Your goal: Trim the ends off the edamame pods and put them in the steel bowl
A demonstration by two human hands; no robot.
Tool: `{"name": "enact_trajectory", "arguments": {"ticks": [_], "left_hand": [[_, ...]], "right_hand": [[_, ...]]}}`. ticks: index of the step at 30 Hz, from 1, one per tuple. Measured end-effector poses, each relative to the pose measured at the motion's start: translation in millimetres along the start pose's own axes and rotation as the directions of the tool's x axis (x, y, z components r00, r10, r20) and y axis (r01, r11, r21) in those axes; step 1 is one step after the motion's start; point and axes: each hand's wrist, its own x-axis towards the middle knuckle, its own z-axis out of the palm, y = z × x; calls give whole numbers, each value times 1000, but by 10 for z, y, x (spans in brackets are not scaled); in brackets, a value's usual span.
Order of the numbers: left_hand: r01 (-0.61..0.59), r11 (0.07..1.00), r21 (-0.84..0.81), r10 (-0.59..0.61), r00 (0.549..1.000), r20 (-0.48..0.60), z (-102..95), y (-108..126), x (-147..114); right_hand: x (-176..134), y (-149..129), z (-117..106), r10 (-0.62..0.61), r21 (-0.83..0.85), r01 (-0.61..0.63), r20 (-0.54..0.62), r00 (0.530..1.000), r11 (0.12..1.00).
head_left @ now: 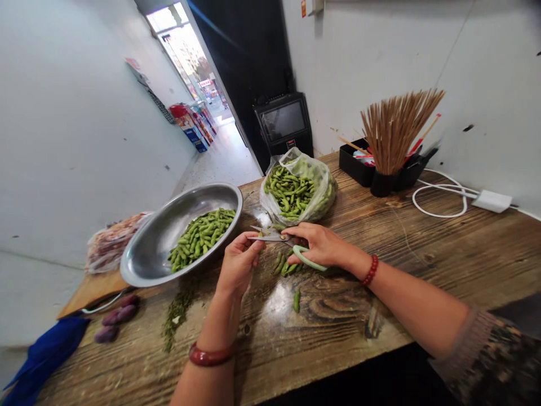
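Note:
My right hand (318,243) grips a pair of scissors (310,258) with pale green handles, their blades parted and pointing left. Between the fingertips of my left hand (240,261) is a green soybean pod (261,237), mostly hidden, right at the blades. Below the scissors lies a small pile of pods (285,265), and a single pod (296,300) rests nearer to me. To the left, a steel basin (146,248) stands tilted in view with many green pods in it. Behind my hands sits an open clear plastic bag (323,189) full of pods.
Pod trimmings (175,316) lie on the wooden table (329,349) below the basin. Purple-red tubers (116,318), a blue cloth (51,355) and a bagged bundle (112,242) are at left. A black holder (382,183) with wooden sticks and a white cable (439,214) are at right.

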Motion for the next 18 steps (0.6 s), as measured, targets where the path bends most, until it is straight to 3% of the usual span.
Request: {"name": "enact_trajectory", "arguments": {"ticks": [18], "left_hand": [[-22, 992, 121, 19, 999, 30, 28, -39, -33]], "right_hand": [[8, 7, 13, -39, 16, 38, 6, 999, 999]]}}
